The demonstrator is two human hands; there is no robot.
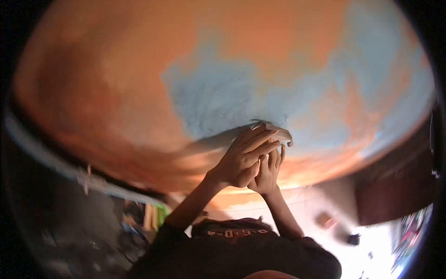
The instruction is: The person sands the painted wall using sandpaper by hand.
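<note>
My left hand (244, 156) presses a bent, greyish-beige sheet of sandpaper (280, 132) against a large painted panel (278, 32), its fingers together and slanting up to the right. Beside and partly behind it, my right hand (268, 172) reaches up to the same sheet, with its fingertips near the lower side. The sheet's right end curls away from the panel. Orange paint with blue-grey patches covers the panel, and dark scuff marks show in the blue-grey area left of the sheet. Much of the sheet is hidden by my fingers.
The panel fills the upper view, and its lower rim (60, 162) curves across the left. Below lies a pale floor (306, 204) with a small dark object (354, 239) and a reddish block (326, 220). Blurred clutter, partly green (161, 214), stands at lower left.
</note>
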